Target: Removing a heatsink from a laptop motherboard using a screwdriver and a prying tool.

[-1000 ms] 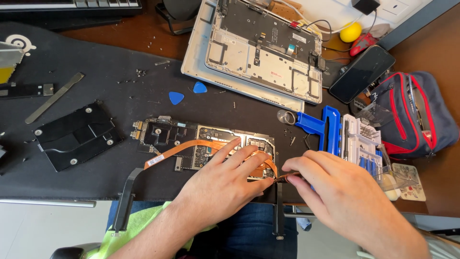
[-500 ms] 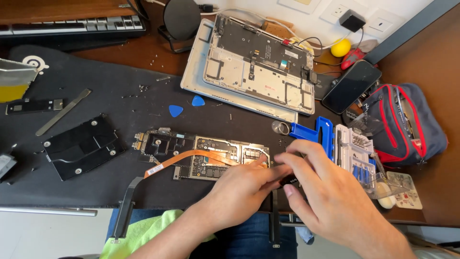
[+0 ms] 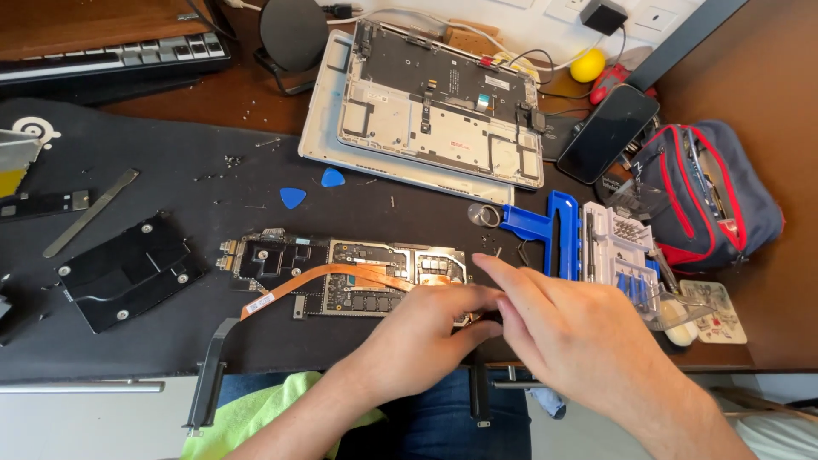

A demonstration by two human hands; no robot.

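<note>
A long circuit board point(image 3: 341, 273) lies flat on the black work mat point(image 3: 170, 170), near the front edge of the desk and roughly in the middle. It is dark, crowded with small chips and silvery shields, with a darker section at its left end. An orange flat cable point(image 3: 332, 277) runs across it in a shallow arc, from a pale tab at the near left up over the board toward its right end.

Both hands meet at that right end. The left hand point(image 3: 426, 336) comes in from the near side, palm down, knuckles up, fingers curled and bunched over the board's near right corner. The right hand point(image 3: 571, 328) reaches in from the right, back of the hand to the camera, fingers stretched leftward so their tips touch the left hand. Whether either hand pinches anything there, I cannot tell; the fingers hide the spot.

Just right of the hands stands a blue plastic tool holder point(image 3: 545, 226) and a clear case of screwdriver bits point(image 3: 622, 247). Farther off lies an opened silver laptop shell point(image 3: 426, 111), insides up. Two blue picks point(image 3: 311, 189) sit between it and the board. To the left rests a black plate point(image 3: 128, 273), and at the far right a red and navy pouch point(image 3: 716, 196).
</note>
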